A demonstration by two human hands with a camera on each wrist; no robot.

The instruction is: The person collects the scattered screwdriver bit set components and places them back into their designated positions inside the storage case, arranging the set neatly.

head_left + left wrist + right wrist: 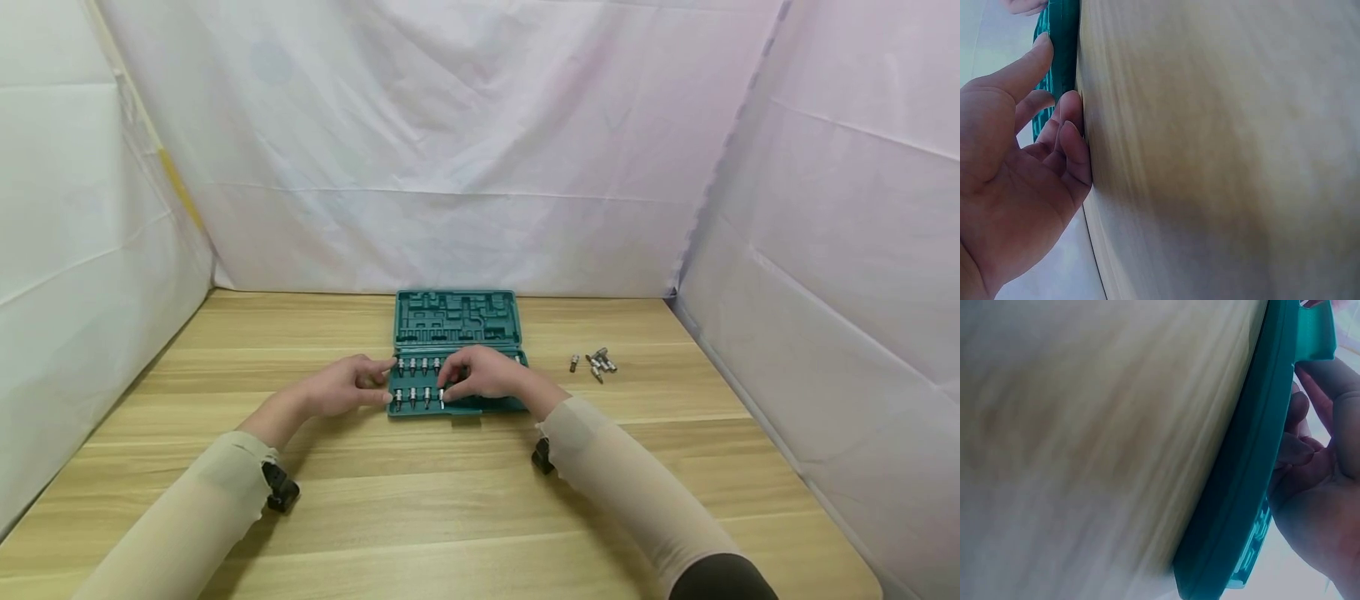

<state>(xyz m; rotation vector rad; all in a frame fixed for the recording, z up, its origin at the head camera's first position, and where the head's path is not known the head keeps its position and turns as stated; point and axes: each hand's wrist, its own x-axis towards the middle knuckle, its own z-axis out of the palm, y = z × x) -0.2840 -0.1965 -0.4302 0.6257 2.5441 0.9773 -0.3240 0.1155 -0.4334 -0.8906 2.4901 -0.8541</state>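
A green plastic case [457, 318] lies unfolded on the table, its moulded lid toward the back wall. Two rows of small bit sockets [412, 397], silver with mostly dark tips, sit in its front half. My right hand [487, 372] reaches over that half and pinches a bit socket [442, 395] with a pale tip in the front row, between thumb and forefinger. It covers the slots beneath it. At the case's left edge, my left hand [341, 387] touches the rim with thumb and forefinger apart; its thumb [1030, 65] looks straight in the left wrist view.
Several loose bit sockets [602, 361] lie in a small heap on the wooden table [420, 500], right of the case. White sheeting [450, 150] encloses the table at the back and both sides. A green latch tab [1315, 332] sticks out from the case front.
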